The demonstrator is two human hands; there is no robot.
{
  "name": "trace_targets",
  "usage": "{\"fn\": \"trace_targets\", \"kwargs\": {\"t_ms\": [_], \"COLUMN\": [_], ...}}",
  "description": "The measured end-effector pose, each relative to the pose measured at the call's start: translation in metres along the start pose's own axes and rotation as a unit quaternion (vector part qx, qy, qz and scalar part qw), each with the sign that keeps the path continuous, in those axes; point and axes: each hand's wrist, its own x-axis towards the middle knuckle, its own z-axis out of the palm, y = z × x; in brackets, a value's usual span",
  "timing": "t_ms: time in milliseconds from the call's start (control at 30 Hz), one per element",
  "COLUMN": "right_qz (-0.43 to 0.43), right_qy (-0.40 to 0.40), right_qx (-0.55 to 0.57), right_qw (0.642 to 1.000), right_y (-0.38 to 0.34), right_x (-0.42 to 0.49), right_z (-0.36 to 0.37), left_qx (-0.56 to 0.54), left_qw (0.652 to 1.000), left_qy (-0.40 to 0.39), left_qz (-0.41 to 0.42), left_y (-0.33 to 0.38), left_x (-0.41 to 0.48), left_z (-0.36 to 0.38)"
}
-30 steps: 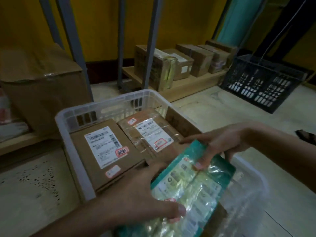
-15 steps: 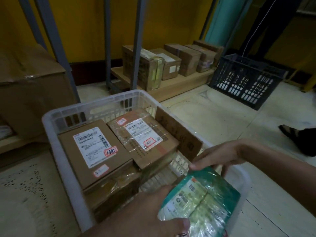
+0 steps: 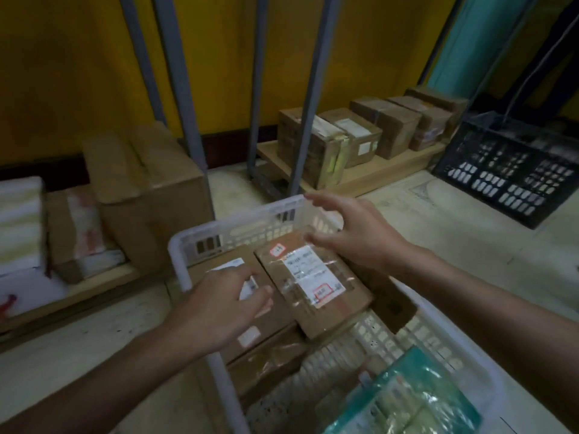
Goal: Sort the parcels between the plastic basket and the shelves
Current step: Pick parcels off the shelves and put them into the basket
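Green packet (image 3: pixel 404 399) released, both hands empty.

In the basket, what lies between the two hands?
In the head view, the taped box with the white label lies between the left hand and right hand, inside the white basket. Neither hand grips it.

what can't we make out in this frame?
- Head view, label text on the taped parcel: too small and blurred.
- Box under the left hand: the hand covers most of its label.
- Green packet: cut off by the bottom edge.
- Right hand: motion-blurred; contact with the parcel unclear.
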Motion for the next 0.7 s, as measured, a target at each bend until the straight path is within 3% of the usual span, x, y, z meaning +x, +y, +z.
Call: {"fn": "trace_targets", "kwargs": {"t_ms": [267, 700], "right_qz": [-0.095, -0.235], "right_qy": [-0.014, -0.061], "right_qx": [-0.045, -0.077], "right_qw": [0.994, 0.967], "right_y": [-0.150, -0.465], "right_x": [0.051, 0.132], "right_z": [-0.101, -0.353], "left_qx": [0.128, 0.189], "left_qw": [0.990, 0.953], "left_qy": [0.050, 0.211], "left_qz": [-0.031, -0.103], "left_y": [0.076, 0.271], "left_x": [-0.024, -0.088], "left_z": [-0.152, -0.528]}}
